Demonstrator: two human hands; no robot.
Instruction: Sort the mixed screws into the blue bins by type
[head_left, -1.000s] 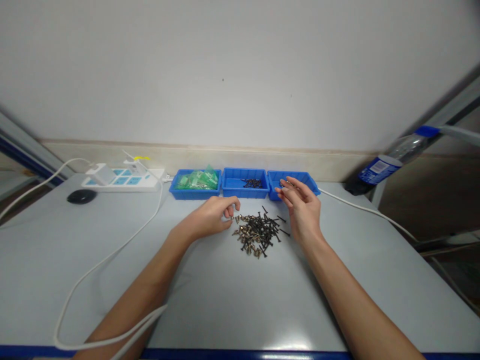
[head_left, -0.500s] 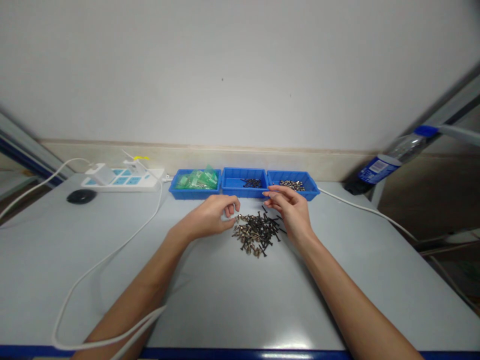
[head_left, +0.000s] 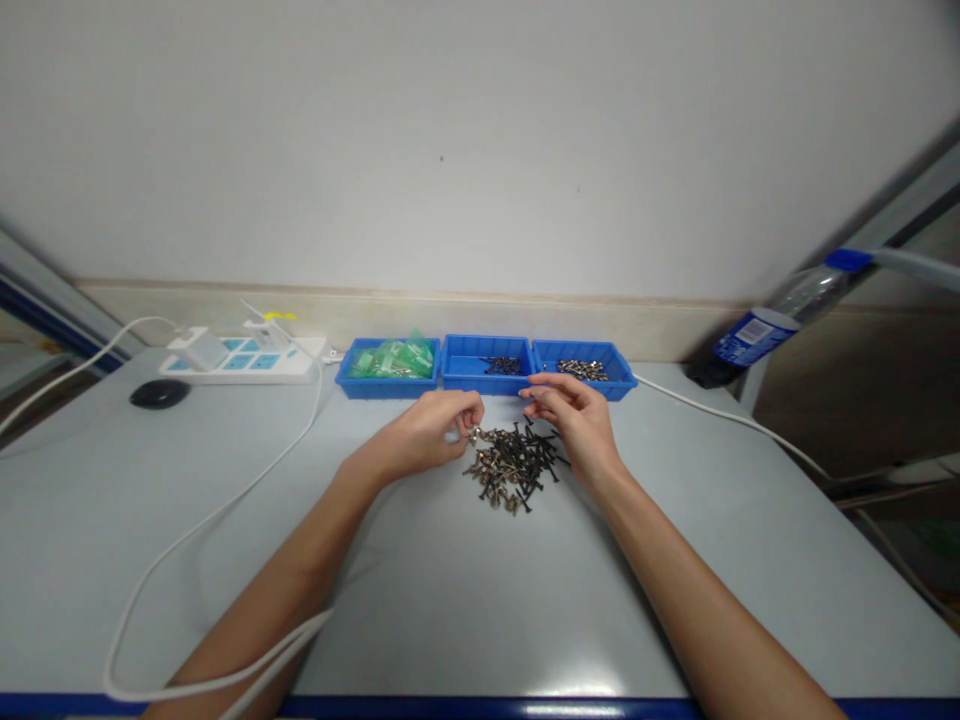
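A mixed pile of screws (head_left: 517, 465) lies on the grey table, brassy and silver ones mostly on the left, black ones on the right. My left hand (head_left: 435, 432) is at the pile's upper left edge, its fingers curled and its thumb and forefinger closed around a small silver screw (head_left: 474, 433). Over the pile's upper right side hovers my right hand (head_left: 576, 415), fingers a little apart and nothing visible in them. Just behind it are the middle blue bin (head_left: 465, 372), with black screws inside, and the right blue bin (head_left: 619, 375), with silvery screws inside.
A left blue bin (head_left: 386, 388) holds green plastic packets. Farther left are a white power strip (head_left: 292, 372), a black mouse-like object (head_left: 159, 393) and a white cable (head_left: 217, 515) crossing my left forearm. A bottle (head_left: 757, 335) leans at the right, near the wall.
My left fingers have closed on the silver screw at the pile's edge. My right hand has come slightly down and left, toward the pile.
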